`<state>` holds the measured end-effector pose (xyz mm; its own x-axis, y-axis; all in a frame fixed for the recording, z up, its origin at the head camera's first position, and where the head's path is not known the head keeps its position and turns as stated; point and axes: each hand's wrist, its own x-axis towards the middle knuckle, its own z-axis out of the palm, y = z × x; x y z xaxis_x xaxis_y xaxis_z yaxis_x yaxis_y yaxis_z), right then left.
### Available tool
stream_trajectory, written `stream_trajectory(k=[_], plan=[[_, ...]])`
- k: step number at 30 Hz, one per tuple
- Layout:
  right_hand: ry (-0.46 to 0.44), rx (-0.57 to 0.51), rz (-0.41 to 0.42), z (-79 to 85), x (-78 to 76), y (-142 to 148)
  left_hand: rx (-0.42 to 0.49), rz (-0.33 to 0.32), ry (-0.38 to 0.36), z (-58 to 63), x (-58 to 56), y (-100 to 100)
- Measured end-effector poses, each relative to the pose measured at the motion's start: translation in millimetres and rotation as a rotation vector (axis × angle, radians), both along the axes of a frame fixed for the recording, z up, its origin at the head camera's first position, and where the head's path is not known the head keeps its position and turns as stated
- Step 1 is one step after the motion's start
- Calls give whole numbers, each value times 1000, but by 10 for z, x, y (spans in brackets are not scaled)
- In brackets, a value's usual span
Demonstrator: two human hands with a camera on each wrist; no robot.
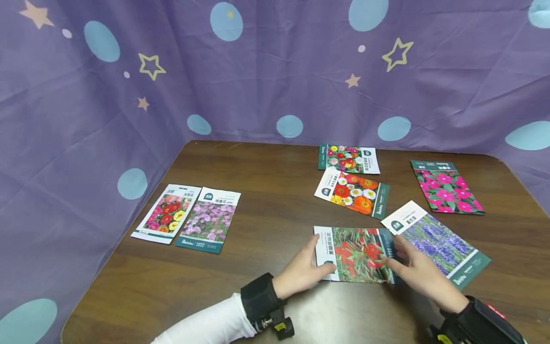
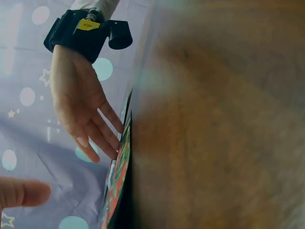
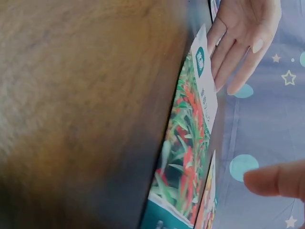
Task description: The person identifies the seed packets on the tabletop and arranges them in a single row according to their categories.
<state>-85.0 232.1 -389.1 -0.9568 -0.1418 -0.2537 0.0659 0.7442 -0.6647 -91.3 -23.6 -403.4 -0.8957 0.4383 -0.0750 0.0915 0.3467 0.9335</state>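
Note:
A seed packet with red flowers [image 1: 361, 255] lies sideways on the table, its white end to the left and dark green end to the right. At the white end is my left hand [image 1: 302, 267], fingertips along the edge and thumb over the lower corner. My right hand [image 1: 423, 274] is at the green end, its thumb extended over the printed flowers. Straight fingers of the right hand [image 2: 83, 102] reach the packet's edge in the left wrist view. In the right wrist view, the left hand's fingers [image 3: 233, 57] are likewise extended beside the white end. Neither hand visibly curls around the packet.
A purple-flower packet [image 1: 442, 243] sits just beyond my right hand. Behind are an orange-and-white-flower packet [image 1: 358, 193], a mixed-flower packet [image 1: 345, 159] and a pink-flower packet [image 1: 449, 188]. Two packets [image 1: 208, 220] lie side by side at left. A purple curtain [image 1: 275, 71] hangs behind the table.

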Motion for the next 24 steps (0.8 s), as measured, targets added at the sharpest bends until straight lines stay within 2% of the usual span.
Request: stream_trajectory(k=[3,5,10,13,17,19,22,24], plan=[[0,-60,-39,-13,-7,12,126,55,-69,-17,5,6],[-12,-124,-78,-19,-17,27,205,97,-79,-23,0,3],[-81,-327,-189,9,-67,55,276,242,29,18,-68,-29],[-78,-407,-240,58,-108,21,356,322,80,65,-146,-53],[-45,-534,-248,142,-158,-55,462,410,120,156,-242,-98],[-37,-646,-247,181,-175,-92,507,455,132,202,-282,-125],[5,-807,-246,225,-188,-150,554,514,170,260,-332,-164],[56,-868,-249,246,-194,-191,566,541,196,282,-355,-187]])
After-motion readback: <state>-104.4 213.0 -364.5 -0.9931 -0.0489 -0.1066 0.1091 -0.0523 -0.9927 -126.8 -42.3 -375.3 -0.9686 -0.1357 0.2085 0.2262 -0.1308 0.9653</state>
